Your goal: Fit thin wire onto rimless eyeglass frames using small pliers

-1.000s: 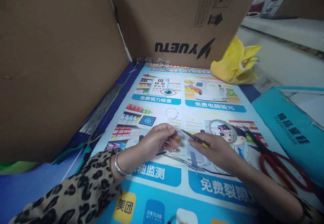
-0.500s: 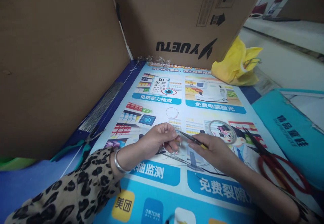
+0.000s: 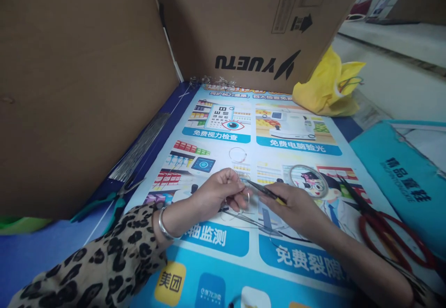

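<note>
Brown cardboard (image 3: 244, 20) reading "YUETU" upside down fills the top. The turquoise box (image 3: 400, 178), right, reads "精品童鞋". Centrally, the right hand (image 3: 296, 206) has its fingers closed on pliers (image 3: 266, 192); the left hand's (image 3: 223, 192) fingertips pinch a thin wire loop (image 3: 248, 197).

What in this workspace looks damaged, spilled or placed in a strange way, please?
Two small things stand out. The lettering on the cardboard panel behind the poster is upside down, so the panel seems inverted. At the right, the turquoise box has a ragged edge, which looks torn. I see no spill.
</note>
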`<act>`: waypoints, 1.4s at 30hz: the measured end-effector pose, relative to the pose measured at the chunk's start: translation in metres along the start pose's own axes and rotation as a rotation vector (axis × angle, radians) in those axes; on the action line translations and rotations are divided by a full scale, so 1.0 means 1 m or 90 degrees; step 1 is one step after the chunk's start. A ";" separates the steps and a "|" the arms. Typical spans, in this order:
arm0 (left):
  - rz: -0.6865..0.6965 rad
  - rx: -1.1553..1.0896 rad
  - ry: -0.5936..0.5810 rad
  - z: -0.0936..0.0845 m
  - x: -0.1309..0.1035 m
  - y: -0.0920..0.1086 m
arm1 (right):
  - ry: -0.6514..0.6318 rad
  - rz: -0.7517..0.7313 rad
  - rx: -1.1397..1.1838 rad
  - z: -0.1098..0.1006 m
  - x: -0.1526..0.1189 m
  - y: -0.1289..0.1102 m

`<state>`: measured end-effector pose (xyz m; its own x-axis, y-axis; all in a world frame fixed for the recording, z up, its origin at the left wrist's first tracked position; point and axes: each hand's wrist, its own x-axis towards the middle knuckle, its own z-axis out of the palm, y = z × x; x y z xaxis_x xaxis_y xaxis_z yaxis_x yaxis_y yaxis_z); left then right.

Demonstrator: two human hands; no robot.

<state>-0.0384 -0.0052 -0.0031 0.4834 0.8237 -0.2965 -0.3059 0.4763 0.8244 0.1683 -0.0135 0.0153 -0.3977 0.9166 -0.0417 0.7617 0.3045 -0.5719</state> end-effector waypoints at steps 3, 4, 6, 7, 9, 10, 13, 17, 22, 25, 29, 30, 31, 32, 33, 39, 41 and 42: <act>0.009 0.008 0.003 0.001 0.000 0.000 | -0.003 0.001 -0.001 0.001 0.001 0.000; 0.020 0.015 0.008 0.002 0.000 0.000 | -0.007 0.003 -0.001 0.001 0.001 0.000; 0.048 0.033 0.021 0.003 -0.001 0.001 | -0.016 0.007 -0.002 0.002 0.001 0.000; 0.063 0.044 0.029 0.004 -0.001 0.001 | -0.018 0.008 -0.004 0.002 0.001 0.001; 0.085 0.062 0.047 0.006 -0.002 0.002 | -0.021 0.006 -0.017 0.002 0.001 0.003; 0.092 0.069 0.056 0.007 -0.003 0.002 | -0.023 0.002 -0.028 0.002 0.001 0.004; 0.104 0.086 0.080 0.009 -0.003 0.004 | -0.031 -0.020 -0.071 0.002 0.000 0.007; 0.094 0.107 0.103 0.009 -0.003 0.005 | -0.010 -0.072 -0.143 0.006 0.000 0.008; 0.073 0.119 0.118 0.010 -0.003 0.004 | 0.073 -0.125 -0.269 0.012 -0.001 0.007; 0.070 0.117 0.119 0.010 -0.002 0.003 | 0.114 -0.152 -0.322 0.014 -0.002 0.007; 0.073 0.112 0.127 0.010 -0.002 0.001 | 0.127 -0.161 -0.363 0.014 -0.003 0.006; 0.074 0.111 0.129 0.010 -0.002 0.001 | 0.129 -0.161 -0.369 0.014 -0.003 0.006; 0.074 0.109 0.130 0.010 -0.002 0.001 | 0.132 -0.161 -0.374 0.015 -0.003 0.006; 0.075 0.108 0.132 0.011 -0.002 0.001 | 0.136 -0.162 -0.378 0.015 -0.003 0.006; 0.075 0.107 0.135 0.011 -0.002 0.001 | 0.142 -0.164 -0.381 0.015 -0.003 0.006; 0.071 0.100 0.135 0.011 -0.003 0.002 | 0.146 -0.170 -0.379 0.018 -0.003 0.007; 0.071 0.096 0.131 0.011 -0.003 0.002 | 0.144 -0.163 -0.377 0.019 -0.003 0.008; 0.070 0.093 0.130 0.011 -0.003 0.002 | 0.143 -0.160 -0.377 0.019 -0.003 0.008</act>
<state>-0.0316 -0.0102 0.0049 0.2737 0.9198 -0.2811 -0.2188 0.3441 0.9131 0.1656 -0.0191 -0.0048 -0.5315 0.8117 0.2422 0.8373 0.5467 0.0051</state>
